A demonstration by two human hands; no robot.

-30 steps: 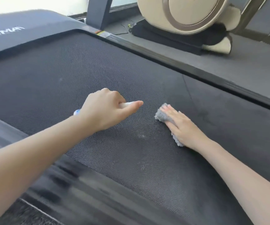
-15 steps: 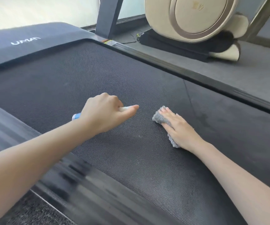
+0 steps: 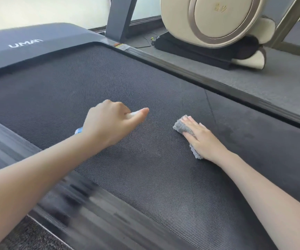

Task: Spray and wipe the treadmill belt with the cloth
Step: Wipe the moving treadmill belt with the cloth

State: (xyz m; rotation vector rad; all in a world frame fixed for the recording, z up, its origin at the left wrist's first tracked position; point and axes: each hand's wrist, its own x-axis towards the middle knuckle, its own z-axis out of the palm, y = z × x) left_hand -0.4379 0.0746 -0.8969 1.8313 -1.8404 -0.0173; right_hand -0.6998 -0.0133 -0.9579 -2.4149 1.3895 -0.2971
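The black textured treadmill belt (image 3: 145, 177) fills the middle of the view. My left hand (image 3: 109, 123) hovers over it, closed around a small spray bottle (image 3: 79, 131); only the blue end behind the wrist and a white tip by the forefinger show. To its right, my right hand (image 3: 202, 139) lies flat on a grey fluffy cloth (image 3: 181, 127), pressing it onto the belt. The cloth sticks out past the fingertips and below the palm.
Side rails (image 3: 217, 87) border the belt on the far side and near side. The grey motor cover (image 3: 37, 42) sits at the upper left, a dark upright post (image 3: 120, 17) behind it. A beige exercise machine (image 3: 217, 20) stands on the floor beyond.
The view has shifted so both hands sit slightly lower in frame. My right hand with the cloth has slid a little to the right on the belt; the left hand keeps its grip.
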